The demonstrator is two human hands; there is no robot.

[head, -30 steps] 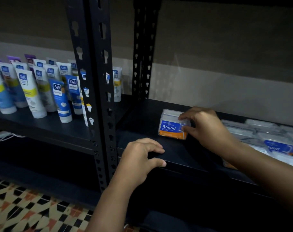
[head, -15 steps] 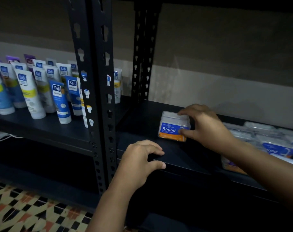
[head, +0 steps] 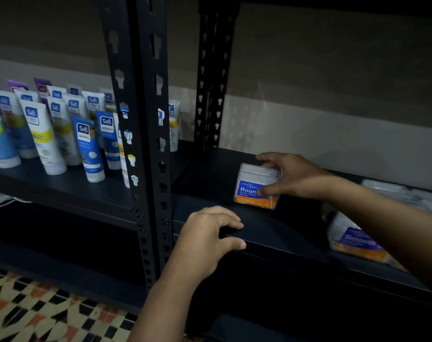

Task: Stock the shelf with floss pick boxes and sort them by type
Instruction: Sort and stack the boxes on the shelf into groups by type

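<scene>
Right hand (head: 294, 177): curled round the "Round" floss pick box (head: 257, 187); the fingers (head: 265, 157) are laid over the clear lid at the box's far edge and the thumb is pressed on the blue label at its front.
"Round" floss pick box: set upright on the black shelf (head: 271, 233), clear-lidded with a blue and orange label, held between thumb and fingers of the right hand.
Left hand (head: 207, 240): hooked on the front lip of the shelf, fingers bent over the top edge and thumb beneath it; no box is held.
"Smooth" floss pick box (head: 358, 243): lain on the shelf to the right of the held box, below the right forearm, partly hidden by it.
Further clear boxes (head: 392, 191): seen beyond the right wrist, at the rear right of the shelf; types cannot be read.
Upright posts (head: 146, 144): placed left of the left hand, dividing the two shelf bays.
Safi tubes (head: 84, 141): stood cap-down in rows on the neighbouring shelf, well apart from both hands.
Patterned floor (head: 37, 309): seen below the left forearm.
</scene>
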